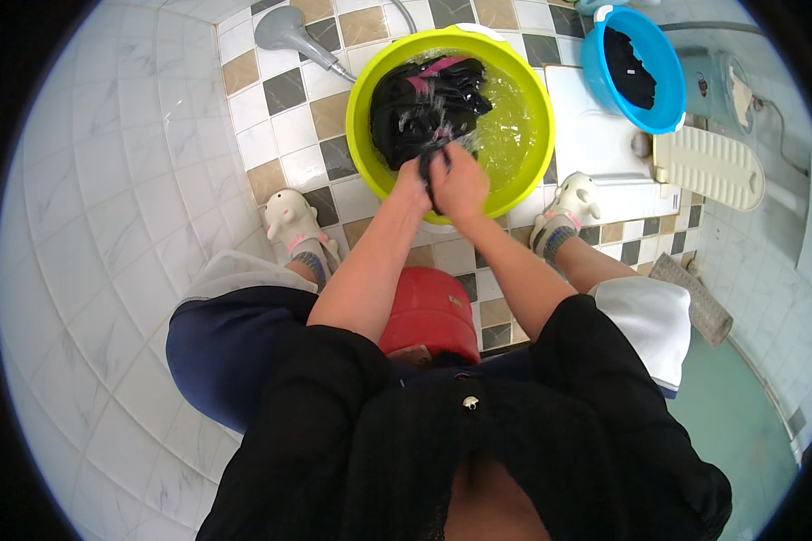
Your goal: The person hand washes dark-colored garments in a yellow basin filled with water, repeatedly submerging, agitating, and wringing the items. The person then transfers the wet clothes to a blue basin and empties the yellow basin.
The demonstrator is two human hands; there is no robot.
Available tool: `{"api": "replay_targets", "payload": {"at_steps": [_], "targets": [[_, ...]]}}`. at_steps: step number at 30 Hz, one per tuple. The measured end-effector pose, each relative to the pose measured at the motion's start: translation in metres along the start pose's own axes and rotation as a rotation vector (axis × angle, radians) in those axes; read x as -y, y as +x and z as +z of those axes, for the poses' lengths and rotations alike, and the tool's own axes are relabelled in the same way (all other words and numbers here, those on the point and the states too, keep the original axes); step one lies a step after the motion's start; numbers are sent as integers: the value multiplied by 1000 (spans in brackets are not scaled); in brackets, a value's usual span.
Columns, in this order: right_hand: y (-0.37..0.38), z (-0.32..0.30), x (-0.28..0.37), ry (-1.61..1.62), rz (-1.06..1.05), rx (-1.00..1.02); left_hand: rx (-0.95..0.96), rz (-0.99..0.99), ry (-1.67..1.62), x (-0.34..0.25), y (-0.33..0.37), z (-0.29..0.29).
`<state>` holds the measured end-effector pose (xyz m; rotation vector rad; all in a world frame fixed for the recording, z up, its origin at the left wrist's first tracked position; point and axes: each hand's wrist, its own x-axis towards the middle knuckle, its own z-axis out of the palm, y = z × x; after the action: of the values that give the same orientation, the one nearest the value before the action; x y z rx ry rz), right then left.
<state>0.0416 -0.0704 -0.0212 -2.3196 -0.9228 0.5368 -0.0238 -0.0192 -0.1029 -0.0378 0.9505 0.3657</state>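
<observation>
Black shirt (406, 428) nearest; both hands (463, 183) clenched on black garment (415, 117), lime basin (541, 117).

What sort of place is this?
Probably a bathroom: there's a shower head beside the yellow-green tub, a checkered tile floor and marble-patterned wall tiles.

Curled inward, the fingers of the left hand (411, 186) and right hand (464, 185) are partly hidden, and the splashed black cloth (410, 122) between them blurs. The black top (514, 442) conceals the near side of a red plastic object (435, 307). The upper edge cuts off a grey hose (406, 13); a white tag (630, 71) is too small to read.
</observation>
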Motion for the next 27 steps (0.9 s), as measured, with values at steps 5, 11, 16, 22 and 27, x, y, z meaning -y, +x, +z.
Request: {"api": "replay_targets", "payload": {"at_steps": [5,11,16,22,27], "targets": [[39,36,-105,-3,262,160,-160,47,316,-9,-9,26],[50,49,-158,316,503,24,-224,-328,374,-20,-11,19],[-23,7,-18,204,-96,262,105,-283,190,-22,-13,7],[-6,1,-5,-91,27,70,87,-155,140,17,34,-37],[32,31,-102,-34,433,86,-146,114,435,4,-24,26]]}}
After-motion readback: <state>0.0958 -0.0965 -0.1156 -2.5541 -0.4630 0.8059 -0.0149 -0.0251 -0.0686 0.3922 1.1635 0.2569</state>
